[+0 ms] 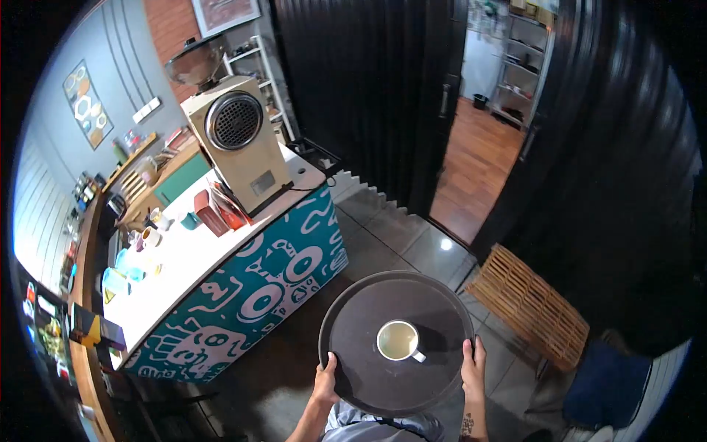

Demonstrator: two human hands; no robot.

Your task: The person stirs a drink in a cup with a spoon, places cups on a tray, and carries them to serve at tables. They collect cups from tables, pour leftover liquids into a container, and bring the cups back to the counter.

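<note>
A round dark brown serving tray (361, 302) is held level in front of my body. On it, a little right of its middle, stands a white cup (398, 340) with a pale yellowish liquid inside and its handle towards the lower right. My left hand (324, 379) grips the tray's left rim, thumb on top. At the right rim my right hand (473, 366) is closed on the edge, its thumb also over the rim. The fingers beneath the tray are hidden. Neither hand touches the cup.
Left stands a white-topped counter (184, 265) with a teal patterned front, bearing a large beige coffee grinder (239, 140), cups and boxes. A slatted wooden bench (526, 306) and a blue seat (607, 387) are at right. A doorway (479, 147) opens between black folding walls ahead.
</note>
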